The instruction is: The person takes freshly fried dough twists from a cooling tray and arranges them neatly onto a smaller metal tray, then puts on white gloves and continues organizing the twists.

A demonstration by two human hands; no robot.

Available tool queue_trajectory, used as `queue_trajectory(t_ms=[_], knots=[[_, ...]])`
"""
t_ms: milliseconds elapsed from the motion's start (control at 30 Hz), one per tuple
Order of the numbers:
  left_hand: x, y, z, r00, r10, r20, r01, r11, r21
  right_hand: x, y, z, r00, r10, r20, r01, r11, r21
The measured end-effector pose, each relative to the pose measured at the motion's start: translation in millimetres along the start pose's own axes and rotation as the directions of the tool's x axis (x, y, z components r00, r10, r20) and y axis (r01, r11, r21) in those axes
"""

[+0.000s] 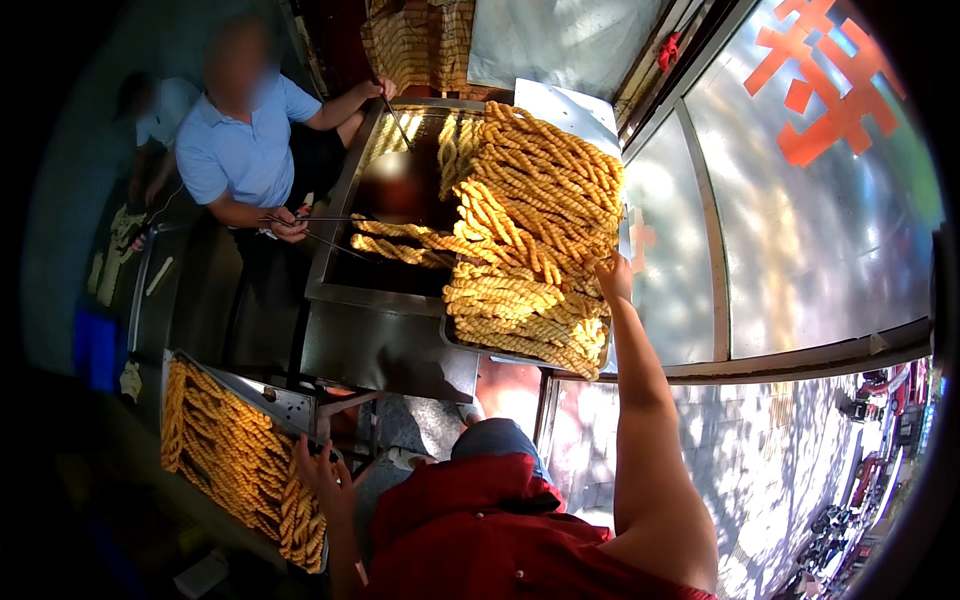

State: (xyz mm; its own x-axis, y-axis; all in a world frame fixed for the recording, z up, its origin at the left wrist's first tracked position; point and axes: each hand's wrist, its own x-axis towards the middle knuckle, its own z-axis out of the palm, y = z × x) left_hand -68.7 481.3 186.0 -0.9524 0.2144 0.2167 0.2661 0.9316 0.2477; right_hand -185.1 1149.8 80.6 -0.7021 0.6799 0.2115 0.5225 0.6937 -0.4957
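Observation:
Many fried dough twists [547,187] lie heaped beside a metal fryer, with paler ones [517,300] at the near end on a tray [472,346]. My right hand [615,276] touches the right edge of the heap, its fingers bent; whether it grips a twist cannot be made out. My left hand [326,476], fingers apart and holding nothing visible, is over the right end of a second tray [247,409] full of browner fried twists [221,435]. Across the fryer [375,296], a co-worker [251,150] holds long sticks at a few twists [405,244] that reach over the dark oil.
Behind the co-worker another person [161,112] bends over a dim work surface with pale dough [116,255]. A glass window [810,225] with a metal frame runs along the right. Below the fryer is a metal panel [382,349], beside table legs. A blue container [95,349] stands far left.

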Motion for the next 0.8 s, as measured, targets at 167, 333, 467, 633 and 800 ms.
queue_trajectory(t_ms=[167,333,467,633,800], knots=[[2.9,8.2,9.4,0.999,-0.038,0.023,0.040,0.996,-0.077,21.0,-39.1,-0.4,0.958,-0.204,0.202,0.216,0.976,-0.039],[10.4,20.4,11.6,1.000,0.014,0.028,-0.014,1.000,0.000,31.9,-69.8,-18.9,0.931,0.053,0.360,0.099,0.914,-0.393],[19.3,31.9,13.6,0.999,0.019,0.029,-0.018,1.000,-0.022,34.4,-56.2,-20.5,0.946,-0.023,0.322,0.101,0.969,-0.226],[21.9,41.9,11.3,0.999,-0.024,0.038,0.026,0.997,-0.071,35.9,-49.8,-26.5,0.963,-0.061,0.262,-0.066,0.891,0.450],[28.3,37.2,25.2,1.000,0.025,0.017,-0.023,0.991,-0.132,39.0,-13.8,17.7,0.899,0.170,0.403,-0.417,0.612,0.672]])
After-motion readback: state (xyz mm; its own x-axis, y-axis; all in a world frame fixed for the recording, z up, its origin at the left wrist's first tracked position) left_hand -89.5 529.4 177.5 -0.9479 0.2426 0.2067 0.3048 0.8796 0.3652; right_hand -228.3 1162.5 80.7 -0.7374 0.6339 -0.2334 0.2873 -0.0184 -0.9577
